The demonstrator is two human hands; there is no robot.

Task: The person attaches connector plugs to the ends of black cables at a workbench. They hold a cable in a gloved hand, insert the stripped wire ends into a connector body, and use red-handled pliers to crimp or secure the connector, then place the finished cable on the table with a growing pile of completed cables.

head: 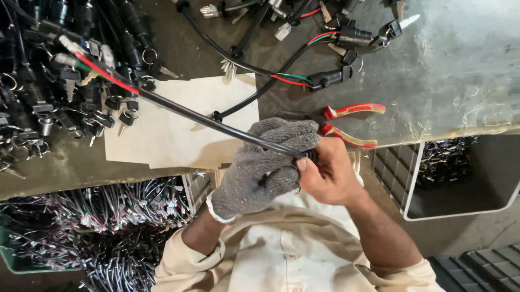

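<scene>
at the bench edge, we grip one end of a black sheathed cable [215,122] with both hands: the gloved left hand [265,166] is wrapped shut around it, and the bare right hand [328,174] pinches the same end, thumb and fingers clamped together where the sheath stops. we judge this the step of working the cable's near end, fitting or seating something there, though the end itself is hidden between our fingers. the next move, as we read it, calls for a steady hold and a firm push or twist along the cable. its long axis runs from our hands up and left across the pale card sheet [174,126], its far end with red and green wires [95,65] pointing toward the heap of key switches [37,98]. red-handled pliers [353,123] lie just beside our right hand.
</scene>
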